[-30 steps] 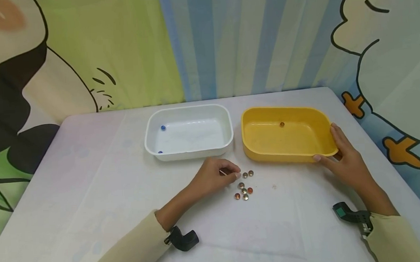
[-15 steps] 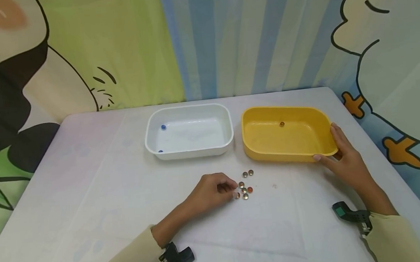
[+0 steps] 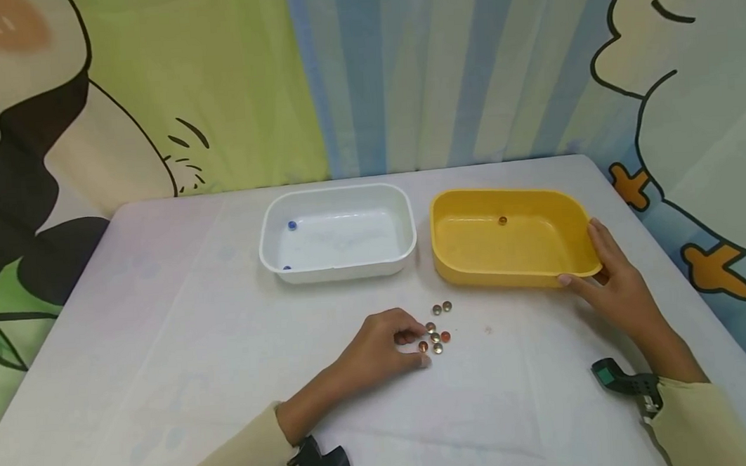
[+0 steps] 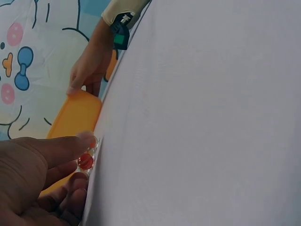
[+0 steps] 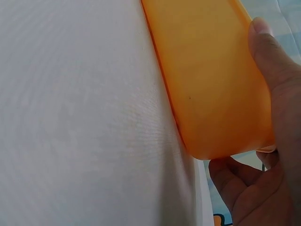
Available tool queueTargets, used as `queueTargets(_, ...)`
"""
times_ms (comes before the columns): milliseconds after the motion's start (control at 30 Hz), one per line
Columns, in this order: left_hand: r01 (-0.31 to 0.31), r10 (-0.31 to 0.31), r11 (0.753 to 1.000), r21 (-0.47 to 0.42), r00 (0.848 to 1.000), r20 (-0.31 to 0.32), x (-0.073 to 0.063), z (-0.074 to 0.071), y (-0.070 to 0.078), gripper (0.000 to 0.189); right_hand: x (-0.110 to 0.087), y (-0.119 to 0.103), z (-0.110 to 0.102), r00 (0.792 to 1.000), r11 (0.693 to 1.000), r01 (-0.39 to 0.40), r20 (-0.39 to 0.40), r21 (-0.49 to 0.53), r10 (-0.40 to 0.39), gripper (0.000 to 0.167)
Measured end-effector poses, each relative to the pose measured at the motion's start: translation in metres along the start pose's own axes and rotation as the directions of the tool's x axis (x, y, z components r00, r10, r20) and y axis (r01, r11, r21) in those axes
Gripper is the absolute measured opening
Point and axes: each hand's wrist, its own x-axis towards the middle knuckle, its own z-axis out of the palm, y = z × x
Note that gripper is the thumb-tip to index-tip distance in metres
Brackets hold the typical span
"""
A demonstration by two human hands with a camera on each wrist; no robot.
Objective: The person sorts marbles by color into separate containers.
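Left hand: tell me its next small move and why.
Probably the left hand should pinch the nearest orange bead: it is open right beside that bead, gripping nothing visible, and the yellow tray, held at one end by the right hand, already contains an amber bead.
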Motion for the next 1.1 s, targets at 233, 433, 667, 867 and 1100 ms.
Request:
queueTargets(233, -0.028, 0.026, 0.997, 0.067, 0.999, 0.033, 0.004, 0.004, 0.003, 0.018, -0.004, 0.001, -0.001, 1.000, 1.000, -0.003, -0.006, 0.003, 0.003, 0.095)
queueTargets(433, 0.022, -0.022, 1.000, -0.008, 1.000, -0.006, 0.004, -0.004, 0.000, 0.014, -0.001, 0.000, -0.001, 1.000, 1.000, 0.022, -0.010, 0.014, -0.022, 0.095)
queueTargets(667, 0.055, -0.057, 0.996, -0.075, 0.998, -0.019, 0.003, -0.009, -0.004, 0.015, 0.003, 0.000, -0.001, 1.000, 1.000, 0.024, -0.004, 0.007, -0.024, 0.096)
queueTargets(867, 0.090, -0.090, 0.993, -0.072, 0.996, -0.005, 0.003, -0.010, -0.002, 0.015, 0.002, -0.002, 0.000, 1.000, 1.000, 0.002, 0.002, -0.004, -0.002, 0.095)
queueTargets(1100, 0.090, -0.089, 0.994, -0.065, 0.996, 0.016, 0.003, -0.011, -0.002, 0.015, 0.000, -0.002, 0.001, 1.000, 1.000, -0.008, -0.003, -0.006, 0.008, 0.096)
